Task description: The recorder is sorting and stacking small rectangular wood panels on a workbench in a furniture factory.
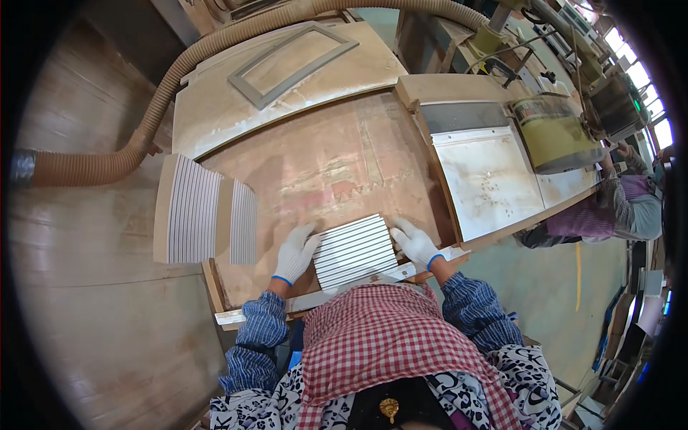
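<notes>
In front of me, near the front edge of the wooden worktable, lies a row of white strips [355, 252] packed side by side, with thin dark lines between them. My left hand [295, 254], in a white glove with a blue cuff, presses on their left ends. Against the right ends rests my right hand [416, 244], gloved the same way. Together the hands grip the row from both sides; some fingertips are hidden at its edges. To the left stand stacked panels [195, 211] with white edges and a brown band.
A grey rectangular frame [261, 97] lies on the board at the back. A ribbed hose [154, 107] curves round the far left. At right stands a machine with a yellow-green cover [555, 136] beside a metal plate [487, 172]. Another person [616, 208] is beyond it.
</notes>
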Demonstrator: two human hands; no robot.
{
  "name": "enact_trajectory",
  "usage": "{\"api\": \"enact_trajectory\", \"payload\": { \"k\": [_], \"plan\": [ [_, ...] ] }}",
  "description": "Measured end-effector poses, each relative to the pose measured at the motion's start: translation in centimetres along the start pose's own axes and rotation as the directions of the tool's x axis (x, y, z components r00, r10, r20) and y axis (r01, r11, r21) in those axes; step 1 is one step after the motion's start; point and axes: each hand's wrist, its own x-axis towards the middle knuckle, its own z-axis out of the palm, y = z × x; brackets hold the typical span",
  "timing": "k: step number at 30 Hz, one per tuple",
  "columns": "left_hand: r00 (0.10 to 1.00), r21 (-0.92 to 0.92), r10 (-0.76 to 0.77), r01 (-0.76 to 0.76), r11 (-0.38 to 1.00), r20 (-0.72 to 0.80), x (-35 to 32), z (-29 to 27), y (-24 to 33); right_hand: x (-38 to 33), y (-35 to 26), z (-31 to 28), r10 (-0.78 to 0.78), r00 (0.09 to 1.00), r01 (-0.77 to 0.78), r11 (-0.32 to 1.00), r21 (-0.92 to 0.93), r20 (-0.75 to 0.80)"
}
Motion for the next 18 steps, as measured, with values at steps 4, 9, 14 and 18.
{"api": "enact_trajectory", "payload": {
  "k": [4, 9, 14, 18],
  "plan": [
    [1.0, 0.034, 0.027, -0.027, 0.999, -0.003, -0.9, 0.9, -0.9, 1.7, -0.7, 0.6, -0.194, 0.981, 0.194, 0.968, -0.159, 0.013],
    [0.996, 0.156, -0.003, -0.012, 0.988, 0.09, -0.5, 0.1, 0.1, 0.6, -2.0, -1.4, -0.054, 0.996, 0.066, 0.985, -0.161, 0.076],
    [0.988, 0.144, -0.147, 0.151, 0.978, -0.043, -2.5, -0.1, 1.3, -1.7, 0.7, -1.7, 0.094, 0.99, -0.072, 0.979, -0.192, 0.109],
    [0.928, -0.117, -0.337, 0.356, 0.927, 0.158, -4.2, -0.8, 1.2, -1.7, -0.9, -1.7, 0.115, 0.985, -0.087, 0.975, -0.202, 0.128]
  ]
}}
